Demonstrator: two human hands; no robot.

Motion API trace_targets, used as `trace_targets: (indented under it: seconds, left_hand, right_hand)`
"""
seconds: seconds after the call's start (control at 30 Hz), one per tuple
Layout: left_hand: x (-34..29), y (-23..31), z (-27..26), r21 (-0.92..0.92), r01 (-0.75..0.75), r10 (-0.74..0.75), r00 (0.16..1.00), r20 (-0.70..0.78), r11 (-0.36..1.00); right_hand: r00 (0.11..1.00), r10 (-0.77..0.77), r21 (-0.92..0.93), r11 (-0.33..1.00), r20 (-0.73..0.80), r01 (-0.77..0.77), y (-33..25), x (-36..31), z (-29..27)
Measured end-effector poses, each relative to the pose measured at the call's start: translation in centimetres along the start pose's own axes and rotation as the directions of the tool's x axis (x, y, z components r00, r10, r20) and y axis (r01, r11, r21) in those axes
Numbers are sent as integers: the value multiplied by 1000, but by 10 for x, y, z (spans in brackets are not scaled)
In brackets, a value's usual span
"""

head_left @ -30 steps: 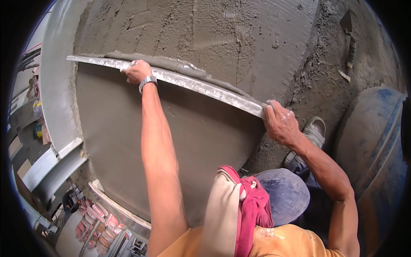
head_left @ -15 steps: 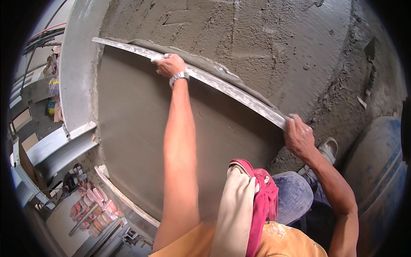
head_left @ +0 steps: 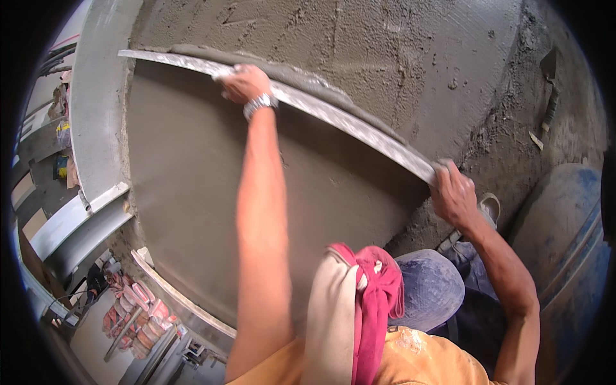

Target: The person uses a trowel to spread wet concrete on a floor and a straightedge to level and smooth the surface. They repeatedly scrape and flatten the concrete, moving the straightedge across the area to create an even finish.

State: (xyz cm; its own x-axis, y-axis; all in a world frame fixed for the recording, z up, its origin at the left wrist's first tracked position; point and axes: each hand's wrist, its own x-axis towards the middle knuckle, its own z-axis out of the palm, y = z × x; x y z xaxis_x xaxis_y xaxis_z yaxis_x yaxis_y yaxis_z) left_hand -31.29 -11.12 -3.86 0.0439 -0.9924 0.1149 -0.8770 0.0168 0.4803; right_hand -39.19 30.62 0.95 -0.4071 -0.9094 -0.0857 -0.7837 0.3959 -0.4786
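Both hands grip a long pale metal straightedge (head_left: 340, 117) that lies slantwise across wet grey mortar. My left hand (head_left: 247, 84), with a metal watch at the wrist, is closed on it left of its middle. At its right end my right hand (head_left: 454, 194) is wrapped round the bar; the fingertips of both hands are partly hidden. Smooth mortar (head_left: 199, 186) lies on the near side of the bar. A thick ridge of pushed-up mortar (head_left: 301, 78) runs along its far edge, and beyond that the mortar (head_left: 385, 58) is rough and grooved.
A grey steel beam (head_left: 99, 109) borders the mortar at left. Lower left, reddish-white bundles (head_left: 138, 308) lie beyond a thin edging strip (head_left: 183, 295). A blue, mortar-stained drum (head_left: 564, 237) stands at right, near a trowel-like tool (head_left: 549, 90). A cloth (head_left: 369, 301) hangs before me.
The view has shifted somewhat, moving the surroundings left in the picture. Both hands keep their hold on the straightedge, and its angle is nearly the same.
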Motion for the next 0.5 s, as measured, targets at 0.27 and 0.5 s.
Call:
trace_targets:
  seconds: [0.27, 0.5]
  left_hand:
    - [7, -11, 9, -28, -6, 3, 996, -85, 1000]
    - [-17, 7, 9, -65, -44, 40, 998, -58, 997]
  right_hand:
    - [998, -50, 22, 998, -49, 51, 3, -1, -1]
    - [1000, -5, 5, 1000, -18, 5, 9, -7, -13]
